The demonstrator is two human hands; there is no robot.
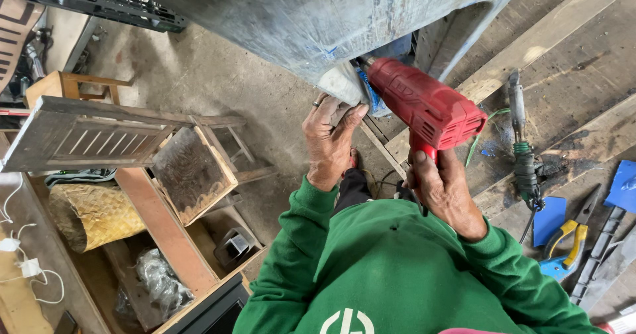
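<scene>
My right hand (442,189) grips the handle of a red heat gun (424,105), whose nozzle points at the lower edge of a large grey-blue plastic panel (311,16) overhead. My left hand (330,142), wearing a ring, presses a pale grey piece (341,82) against that panel edge, right beside the nozzle. A bit of blue material (372,99) shows between the piece and the gun. Both arms wear green sleeves.
A wooden workbench (570,82) on the right carries a soldering-type tool (523,148), yellow-handled pliers (575,234), blue plastic pieces (550,218) and other tools. On the left stand a wooden chair (192,171), a slatted wooden shutter (86,135), a woven basket (93,215) and white cables (26,268).
</scene>
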